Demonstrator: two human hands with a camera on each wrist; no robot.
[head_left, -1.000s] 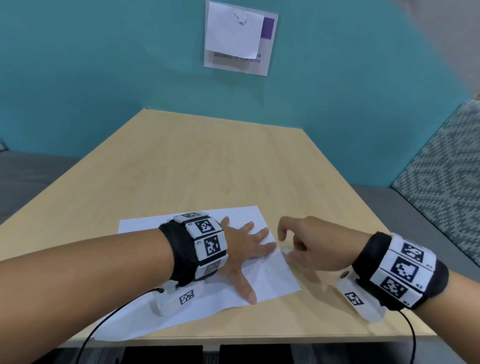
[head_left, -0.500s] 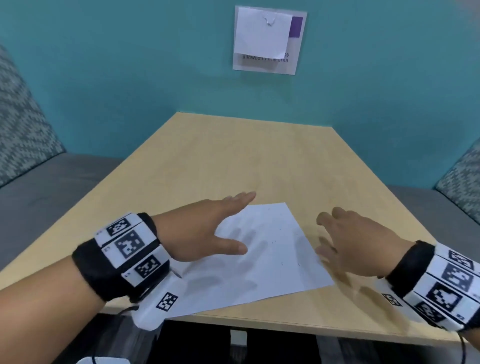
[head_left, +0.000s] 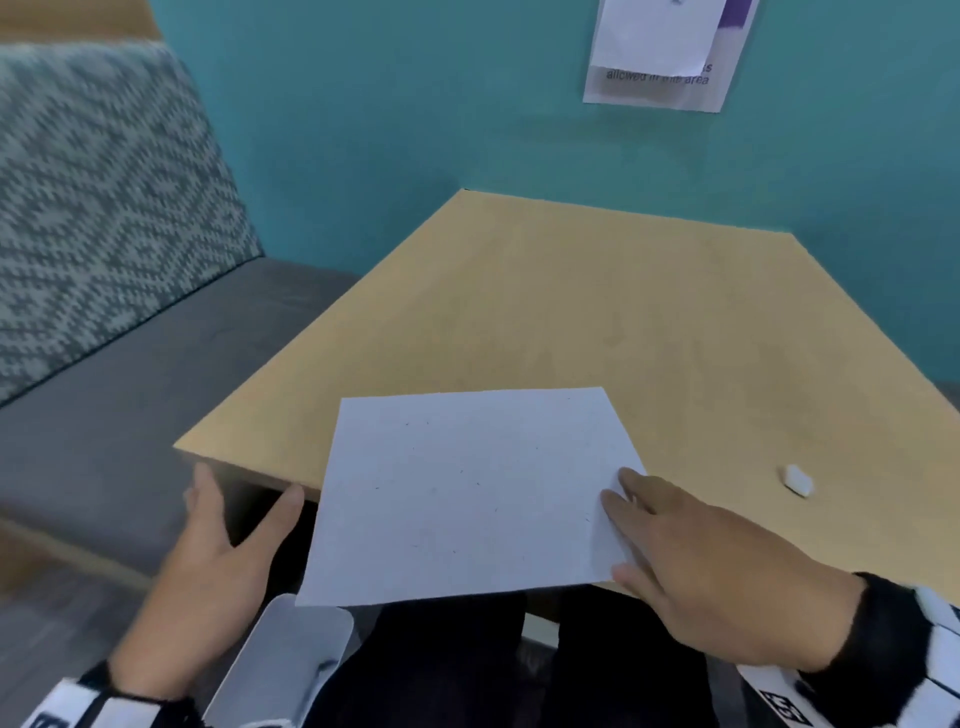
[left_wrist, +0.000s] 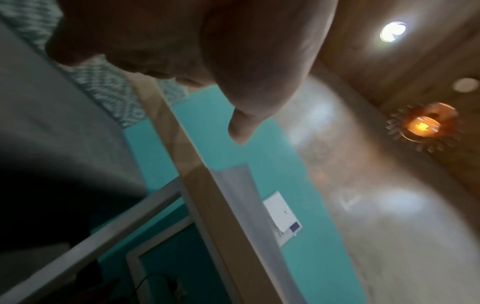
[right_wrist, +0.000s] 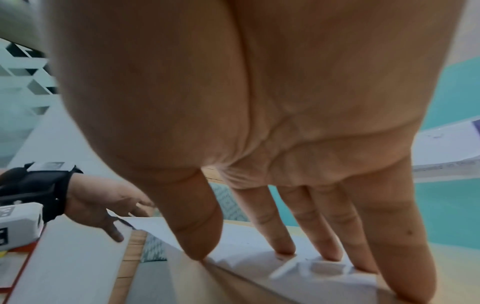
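A white sheet of paper lies on the wooden table, and its near part hangs over the front edge. My right hand rests on the sheet's right edge. Its straight fingers press the paper down and its thumb sits at the table's edge. My left hand hovers with spread fingers just below the table's near left corner and holds nothing. In the left wrist view the paper shows as a thin strip past the table edge, below the thumb.
A small white lump, perhaps an eraser, lies on the table to the right. A grey bench with a patterned cushion stands on the left. A paper notice hangs on the teal wall behind.
The sheet has slid toward me and now overhangs the front edge. My left hand left the paper and dropped beside the table corner. My right hand moved onto the sheet's right edge.
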